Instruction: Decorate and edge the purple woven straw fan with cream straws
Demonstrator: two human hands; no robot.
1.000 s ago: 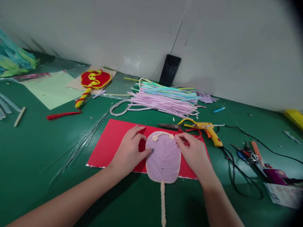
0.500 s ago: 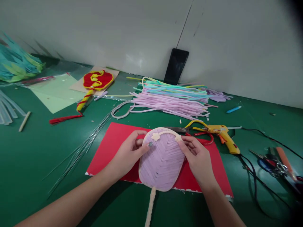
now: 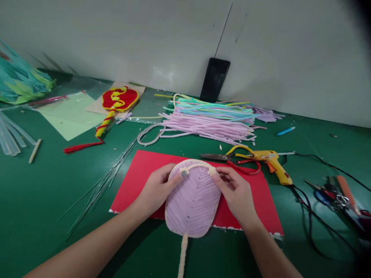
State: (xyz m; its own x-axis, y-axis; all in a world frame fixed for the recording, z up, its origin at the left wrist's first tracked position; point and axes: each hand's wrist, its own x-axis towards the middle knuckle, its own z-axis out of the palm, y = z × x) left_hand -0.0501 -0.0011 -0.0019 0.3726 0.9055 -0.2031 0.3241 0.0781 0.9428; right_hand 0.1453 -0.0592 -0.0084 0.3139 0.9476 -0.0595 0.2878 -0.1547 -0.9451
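A lilac hand fan [image 3: 193, 200] with a cream rim and a twisted cream handle [image 3: 183, 255] is held upright between my hands, over a red sheet [image 3: 246, 204]. My left hand [image 3: 158, 189] grips its upper left edge, thumb on the front pressing a small cream flower. On the upper right edge, my right hand [image 3: 236, 193] pinches the fan, its thumb against another cream flower [image 3: 212, 170]. A curved cream strip [image 3: 198, 165] joins the two flowers along the top. The fingers behind the fan are partly hidden.
Behind the sheet lie scissors [image 3: 242, 158], a yellow glue gun [image 3: 271, 162] with its cord, and a pile of pastel chenille stems [image 3: 208, 121]. A phone [image 3: 215, 79] leans on the wall. A red-and-yellow fan [image 3: 120, 99] and wires [image 3: 107, 177] lie left; tools [image 3: 336, 199] right.
The fan has shifted slightly left and down in view with both hands on it. My left thumb has moved onto the left flower, which showed uncovered before.
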